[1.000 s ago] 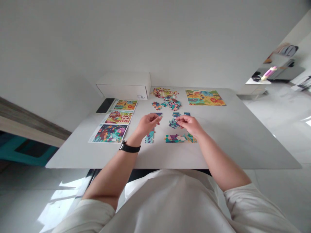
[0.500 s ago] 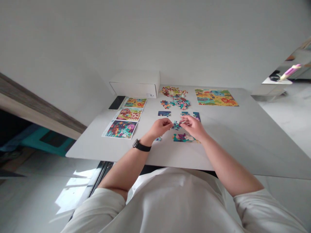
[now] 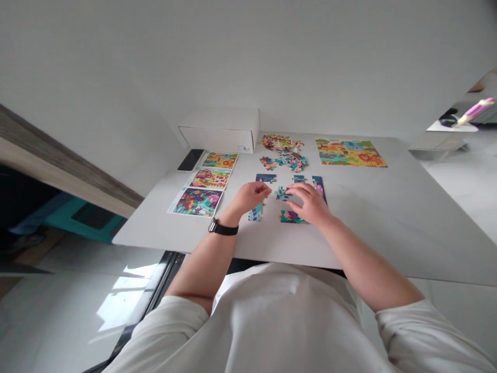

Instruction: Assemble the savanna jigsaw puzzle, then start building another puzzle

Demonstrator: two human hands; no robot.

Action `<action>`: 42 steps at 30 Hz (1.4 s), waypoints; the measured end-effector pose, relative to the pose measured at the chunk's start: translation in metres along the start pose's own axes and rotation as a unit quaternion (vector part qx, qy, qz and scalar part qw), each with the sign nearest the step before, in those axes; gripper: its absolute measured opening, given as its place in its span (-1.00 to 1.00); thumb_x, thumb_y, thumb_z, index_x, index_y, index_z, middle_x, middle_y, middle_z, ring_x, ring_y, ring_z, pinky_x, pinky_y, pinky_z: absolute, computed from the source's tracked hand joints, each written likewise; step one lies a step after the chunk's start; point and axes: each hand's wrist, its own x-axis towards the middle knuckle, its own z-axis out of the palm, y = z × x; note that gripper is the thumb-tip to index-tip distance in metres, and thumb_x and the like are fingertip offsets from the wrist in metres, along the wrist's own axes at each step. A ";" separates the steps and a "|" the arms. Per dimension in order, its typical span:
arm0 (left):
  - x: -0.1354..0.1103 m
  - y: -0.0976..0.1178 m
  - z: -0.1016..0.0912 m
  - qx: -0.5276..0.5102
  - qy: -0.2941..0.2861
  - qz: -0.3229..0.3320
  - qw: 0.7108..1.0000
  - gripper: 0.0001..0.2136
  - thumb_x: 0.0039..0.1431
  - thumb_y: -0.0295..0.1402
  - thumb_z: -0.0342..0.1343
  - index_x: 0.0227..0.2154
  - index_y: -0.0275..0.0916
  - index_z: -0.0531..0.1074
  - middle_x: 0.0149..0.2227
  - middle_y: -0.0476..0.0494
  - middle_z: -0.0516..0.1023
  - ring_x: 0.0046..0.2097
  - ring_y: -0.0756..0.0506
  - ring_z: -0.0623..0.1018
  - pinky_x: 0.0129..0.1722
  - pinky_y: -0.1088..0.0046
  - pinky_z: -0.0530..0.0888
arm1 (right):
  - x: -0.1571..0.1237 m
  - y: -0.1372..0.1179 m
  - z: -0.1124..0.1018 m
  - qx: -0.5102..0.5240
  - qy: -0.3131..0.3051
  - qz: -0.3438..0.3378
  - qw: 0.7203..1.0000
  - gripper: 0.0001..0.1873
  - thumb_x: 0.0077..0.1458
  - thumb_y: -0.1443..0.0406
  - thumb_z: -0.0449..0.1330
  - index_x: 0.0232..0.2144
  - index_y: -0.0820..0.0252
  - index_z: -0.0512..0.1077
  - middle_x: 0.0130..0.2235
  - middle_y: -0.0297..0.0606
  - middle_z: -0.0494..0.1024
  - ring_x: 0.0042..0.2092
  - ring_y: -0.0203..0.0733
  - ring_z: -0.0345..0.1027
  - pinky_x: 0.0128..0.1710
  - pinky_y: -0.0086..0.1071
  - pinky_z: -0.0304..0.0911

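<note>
My left hand point(image 3: 251, 196), with a black watch on its wrist, rests on the white table point(image 3: 388, 217) with fingers curled, its tips close to a small teal cluster of joined puzzle pieces point(image 3: 282, 194). My right hand point(image 3: 309, 203) lies over the table, fingers bent, touching that cluster from the right and partly covering a joined strip of pieces point(image 3: 289, 217). A blue piece point(image 3: 265, 178) lies just beyond my left hand, a teal strip point(image 3: 256, 212) beside it. I cannot make out whether either hand pinches a piece.
A heap of loose puzzle pieces point(image 3: 285, 151) lies at the back, a finished colourful puzzle point(image 3: 349, 152) to its right. Three picture cards point(image 3: 209, 178) lie in a row at the left, with a black phone point(image 3: 190, 159) and a white box point(image 3: 219, 130) behind them.
Both hands have come down from a raised pinch between them onto the table. The teal cluster now lies on the surface between the fingertips. The camera view shifted slightly.
</note>
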 end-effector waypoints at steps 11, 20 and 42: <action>-0.004 -0.040 -0.042 0.156 -0.088 0.121 0.976 -0.47 -0.07 -0.33 0.60 0.03 -0.02 0.68 0.21 -0.18 0.67 0.30 -0.27 0.60 0.42 0.12 0.43 | -0.004 0.000 0.007 0.020 -0.105 -0.040 0.993 -0.77 0.33 0.23 0.37 0.01 -0.06 0.71 0.09 -0.13 0.71 0.10 0.09 0.57 0.21 0.04 0.43; -0.008 -0.042 -0.035 0.195 -0.133 0.097 0.967 -0.39 -0.15 -0.33 0.64 0.05 0.00 0.69 0.36 -0.19 0.57 0.41 -0.34 0.49 0.47 0.10 0.35 | -0.003 -0.011 0.020 0.011 -0.134 -0.067 0.989 -0.80 0.32 0.24 0.40 -0.03 -0.04 0.73 0.04 -0.13 0.72 0.03 0.06 0.57 0.16 0.00 0.42; -0.001 -0.053 -0.027 0.177 -0.161 0.130 0.962 -0.40 -0.04 -0.32 0.58 0.13 -0.11 0.65 0.39 -0.27 0.49 0.44 -0.31 0.47 0.51 0.15 0.36 | -0.004 -0.017 0.032 -0.025 -0.181 -0.069 0.981 -0.80 0.31 0.26 0.43 -0.03 0.03 0.74 0.00 -0.13 0.72 0.05 0.05 0.54 0.16 -0.04 0.33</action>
